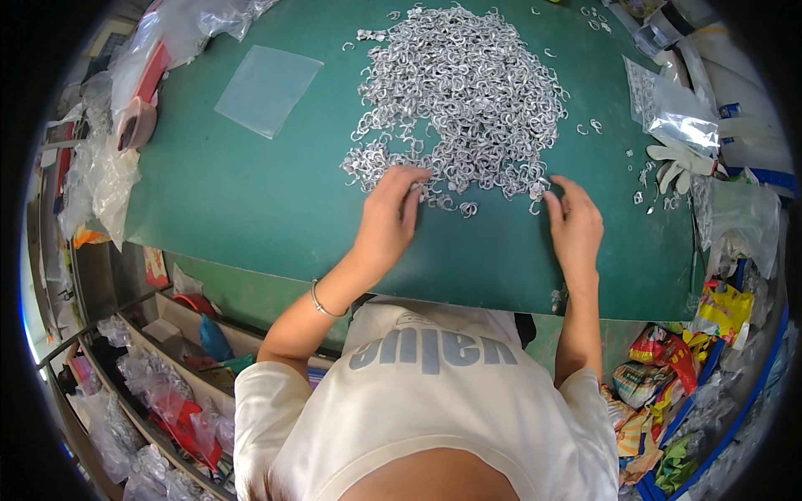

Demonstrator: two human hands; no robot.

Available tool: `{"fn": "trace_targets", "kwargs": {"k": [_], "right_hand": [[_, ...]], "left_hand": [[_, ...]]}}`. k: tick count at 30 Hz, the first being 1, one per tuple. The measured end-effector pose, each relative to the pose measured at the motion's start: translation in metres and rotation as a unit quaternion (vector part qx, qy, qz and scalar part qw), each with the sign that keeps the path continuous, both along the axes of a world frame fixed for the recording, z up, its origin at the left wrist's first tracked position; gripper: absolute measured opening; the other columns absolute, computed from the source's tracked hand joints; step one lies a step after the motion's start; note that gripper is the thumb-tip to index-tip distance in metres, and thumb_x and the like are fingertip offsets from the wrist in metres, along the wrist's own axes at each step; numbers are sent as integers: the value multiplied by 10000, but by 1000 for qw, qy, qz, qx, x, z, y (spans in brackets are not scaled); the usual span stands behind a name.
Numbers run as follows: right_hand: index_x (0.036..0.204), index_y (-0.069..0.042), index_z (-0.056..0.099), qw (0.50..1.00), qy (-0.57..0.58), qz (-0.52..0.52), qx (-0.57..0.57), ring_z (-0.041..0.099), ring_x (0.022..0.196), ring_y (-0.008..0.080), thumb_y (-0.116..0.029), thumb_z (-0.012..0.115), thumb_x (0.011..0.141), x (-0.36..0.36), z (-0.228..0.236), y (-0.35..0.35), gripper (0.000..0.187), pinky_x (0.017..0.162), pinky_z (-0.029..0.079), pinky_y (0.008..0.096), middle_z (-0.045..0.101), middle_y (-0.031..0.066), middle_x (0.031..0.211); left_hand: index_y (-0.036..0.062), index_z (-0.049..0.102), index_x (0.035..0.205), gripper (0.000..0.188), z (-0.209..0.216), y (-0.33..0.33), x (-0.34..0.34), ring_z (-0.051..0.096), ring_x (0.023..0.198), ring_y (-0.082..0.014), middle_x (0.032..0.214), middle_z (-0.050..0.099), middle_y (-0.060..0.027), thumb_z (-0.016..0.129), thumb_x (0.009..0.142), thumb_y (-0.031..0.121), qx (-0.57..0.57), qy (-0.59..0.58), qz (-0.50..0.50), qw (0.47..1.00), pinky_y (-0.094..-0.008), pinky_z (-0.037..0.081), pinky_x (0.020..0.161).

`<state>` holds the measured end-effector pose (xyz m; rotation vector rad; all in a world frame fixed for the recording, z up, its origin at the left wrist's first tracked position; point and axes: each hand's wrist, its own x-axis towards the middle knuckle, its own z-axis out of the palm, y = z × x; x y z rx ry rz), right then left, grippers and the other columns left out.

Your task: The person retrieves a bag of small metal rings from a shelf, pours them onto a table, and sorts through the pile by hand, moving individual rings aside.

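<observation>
A large heap of small silver C-shaped metal rings [468, 83] lies on the green tabletop [334, 225]. At the heap's near left edge is my left hand [391, 213], its fingers curved and its thumb apart from them; a few rings lie by the fingertips. My right hand [576, 224] rests at the near right edge, thumb and fingers bent but apart, with a small cluster of rings [538, 191] touching or close to its tips. Between the hands, a few loose rings [469, 210] lie on the table. No ring appears gripped in either hand.
A flat clear plastic bag [269, 90] lies left of the heap. On the right are a white glove [685, 164], a shiny plastic bag [681, 113] and scattered silver pieces [647, 174]. A pink holder [137, 123] stands at the left edge. Colourful packets [660, 355] fill a bin below right.
</observation>
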<state>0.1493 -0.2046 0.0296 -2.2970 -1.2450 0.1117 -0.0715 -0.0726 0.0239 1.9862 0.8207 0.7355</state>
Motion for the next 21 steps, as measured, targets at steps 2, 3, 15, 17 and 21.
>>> {"fn": "trace_targets", "kwargs": {"k": [2,3,15,17,21], "right_hand": [[958,-58,620,994,60,-62,-66,587,620,282,-205,683,775,2,10,-5,242,554,452,391,603,122,761],[954,-59,614,996,44,-48,-59,591,632,290,-207,689,769,0,9,-4,248,556,454,396,607,123,775],[910,-13,627,995,74,-40,46,554,631,216,-124,595,833,5,0,-9,140,565,430,330,566,101,712],[926,-7,632,979,125,-35,159,531,610,167,-114,564,857,18,-17,-15,144,562,418,321,548,94,678],[896,12,645,867,452,-142,157,488,562,103,-130,533,890,28,-14,-26,182,455,347,230,585,57,699]], "left_hand": [[20,586,1028,298,3,-5,-3,588,878,-288,960,580,-142,547,776,-133,-83,-4,3,997,-317,471,771],[18,588,1023,293,1,-8,-4,588,876,-291,964,580,-139,547,776,-133,-44,8,-7,999,-318,472,768],[31,611,975,256,-5,-10,0,532,926,-277,1005,562,-90,651,727,-17,154,78,-19,985,-361,417,790],[48,619,960,255,-3,-9,12,522,896,-258,980,563,-81,691,716,51,192,112,-13,975,-361,393,762],[72,620,925,269,-6,-10,27,502,847,-239,908,546,-64,726,687,138,222,203,6,954,-360,351,717]]}}
